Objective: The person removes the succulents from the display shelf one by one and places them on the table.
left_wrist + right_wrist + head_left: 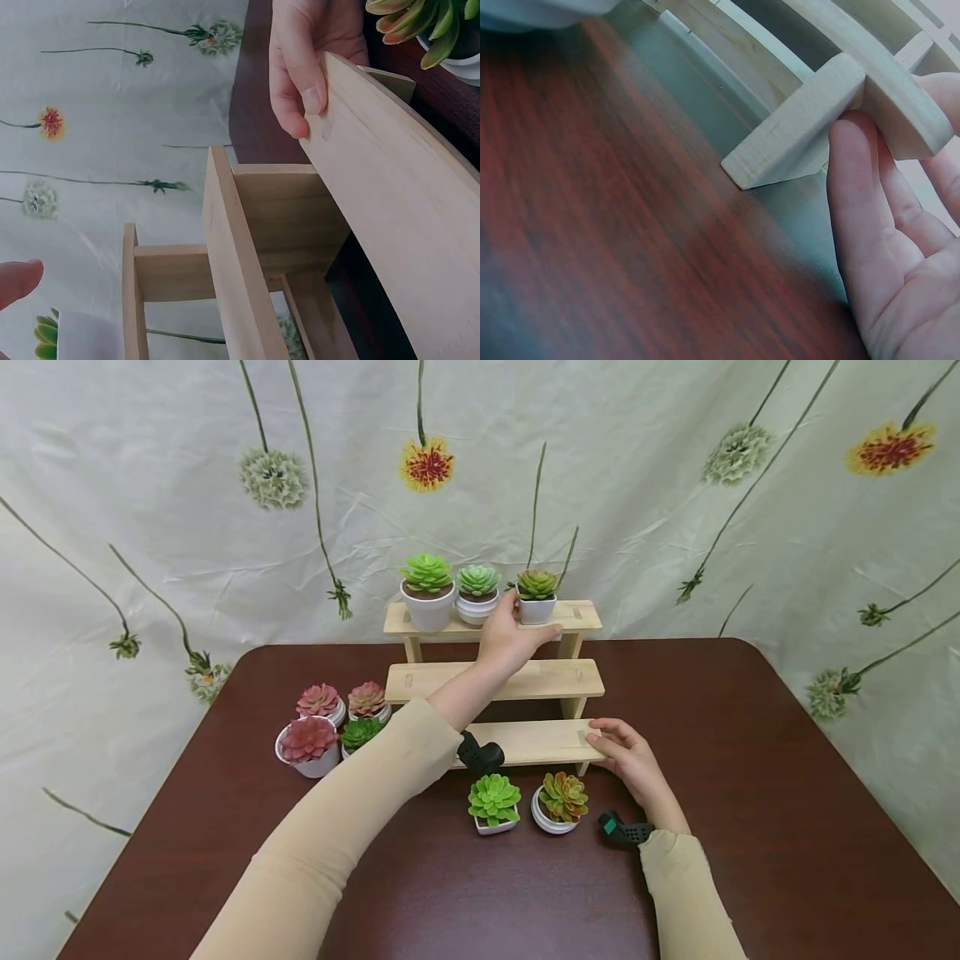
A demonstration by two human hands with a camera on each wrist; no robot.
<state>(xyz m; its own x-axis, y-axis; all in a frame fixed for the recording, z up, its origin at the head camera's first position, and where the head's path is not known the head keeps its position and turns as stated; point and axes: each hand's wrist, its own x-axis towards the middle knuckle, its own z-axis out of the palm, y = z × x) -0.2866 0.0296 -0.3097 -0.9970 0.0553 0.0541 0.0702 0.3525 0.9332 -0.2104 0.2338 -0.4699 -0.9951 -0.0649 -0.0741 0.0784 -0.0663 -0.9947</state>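
My left hand (506,639) reaches over the three-tier wooden plant stand (498,679) to its top tier. Its fingers are at the left side of a square white pot with a green-red succulent (537,585). The thumb is spread out to the right below this pot; in the left wrist view the thumb (19,283) is apart from the white pot (90,337). My right hand (630,760) grips the right end of the lowest tier, thumb on top and fingers underneath, as the right wrist view shows the fingers (855,172) under the board (900,112).
Two potted succulents, bright green (427,575) and pale green (478,581), stand left on the top tier. Before the stand are a green succulent (494,800) and an orange-green one (564,797). Red succulents (309,740) and a dark green one (362,732) cluster at left. A flowered cloth (637,527) hangs behind.
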